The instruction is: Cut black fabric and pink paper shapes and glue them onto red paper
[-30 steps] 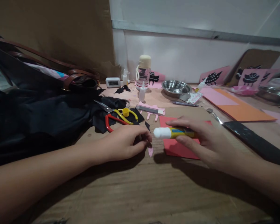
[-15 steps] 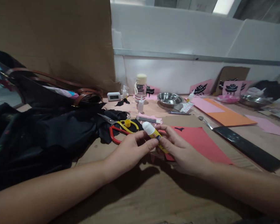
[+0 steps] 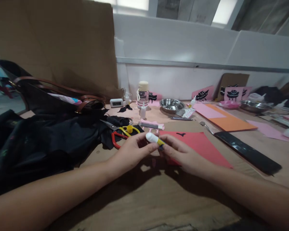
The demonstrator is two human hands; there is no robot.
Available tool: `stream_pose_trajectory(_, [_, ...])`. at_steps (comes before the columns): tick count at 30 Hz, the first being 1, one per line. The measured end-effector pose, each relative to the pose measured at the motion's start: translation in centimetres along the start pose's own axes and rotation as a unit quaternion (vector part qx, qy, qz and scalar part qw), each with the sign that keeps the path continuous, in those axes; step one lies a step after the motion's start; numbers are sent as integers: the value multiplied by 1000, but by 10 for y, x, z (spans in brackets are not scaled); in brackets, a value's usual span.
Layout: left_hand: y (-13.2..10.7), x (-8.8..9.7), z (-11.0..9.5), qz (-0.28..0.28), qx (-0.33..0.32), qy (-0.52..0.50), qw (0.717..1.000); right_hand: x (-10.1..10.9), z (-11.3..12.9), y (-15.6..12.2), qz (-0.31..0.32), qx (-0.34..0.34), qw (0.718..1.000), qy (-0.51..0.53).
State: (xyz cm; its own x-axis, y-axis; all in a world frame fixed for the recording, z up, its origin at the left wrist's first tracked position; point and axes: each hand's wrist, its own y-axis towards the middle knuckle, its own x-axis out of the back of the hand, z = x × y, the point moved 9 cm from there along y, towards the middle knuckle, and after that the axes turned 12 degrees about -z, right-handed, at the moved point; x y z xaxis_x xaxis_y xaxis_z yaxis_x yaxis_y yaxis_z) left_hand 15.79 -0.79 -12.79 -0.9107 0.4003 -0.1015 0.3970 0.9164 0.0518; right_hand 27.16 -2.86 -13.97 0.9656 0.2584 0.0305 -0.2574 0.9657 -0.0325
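Note:
A glue stick with a yellow body and an uncovered white end is held between both hands above the table. My left hand grips it near the white end, thumb against its side. My right hand closes round the yellow body, hiding most of it. Under and beyond the right hand lies a sheet of red paper with a small black cutout on it. Scissors with red and yellow handles lie just past my left hand, and a small yellow cap rests by their handles.
Black cloth and a dark bag fill the left side. Towards the wall stand a flask, a small white bottle and a metal bowl. To the right lie orange paper and a black-handled tool.
The glue stick has tilted flatter, and my right hand now covers more of its yellow body. The camera view has shifted slightly, so the background sits lower.

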Motion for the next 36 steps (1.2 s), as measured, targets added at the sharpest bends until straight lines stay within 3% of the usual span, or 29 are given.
stream_pose_trajectory(4, [-3, 2, -10, -38, 20, -62, 997, -2, 0, -4, 16, -25, 999, 33])
stream_pose_trajectory(8, [-3, 10, -16, -69, 24, -51, 996, -7, -2, -6, 56, -118, 981, 141])
stream_pose_trajectory(11, [0, 16, -10, -77, 27, -42, 996, -1, -4, -3, 38, -140, 983, 116])
stream_pose_trajectory(17, [-2, 13, -3, -46, 29, -70, 996, 8, 8, 1, 39, -26, 998, -29])
stream_pose_trajectory(22, [-8, 5, -10, -31, 37, -36, 998, 6, 11, -4, 13, -11, 990, -143])
stream_pose_trajectory(25, [-7, 5, -11, -16, 25, -6, 1000, -1, 9, -9, 24, -28, 990, -134])
stream_pose_trajectory(28, [-5, 12, -14, -20, -27, 135, 990, 10, 17, -7, -39, -12, 995, -92])
stream_pose_trajectory(30, [-12, 7, -22, 4, -115, 328, 938, 27, 33, -4, -109, 40, 985, -125])
stream_pose_trajectory(31, [-20, -2, -26, 39, -177, 428, 885, 34, 41, -2, -135, 66, 976, -157])
stream_pose_trajectory(34, [-60, -40, -24, 180, -347, 625, 675, 44, 61, 3, -162, 124, 950, -235])
stream_pose_trajectory(35, [-71, -48, -20, 213, -358, 656, 630, 45, 65, 4, -161, 134, 947, -245])
stream_pose_trajectory(36, [-78, -51, -17, 234, -350, 675, 607, 46, 67, 5, -161, 138, 945, -250])
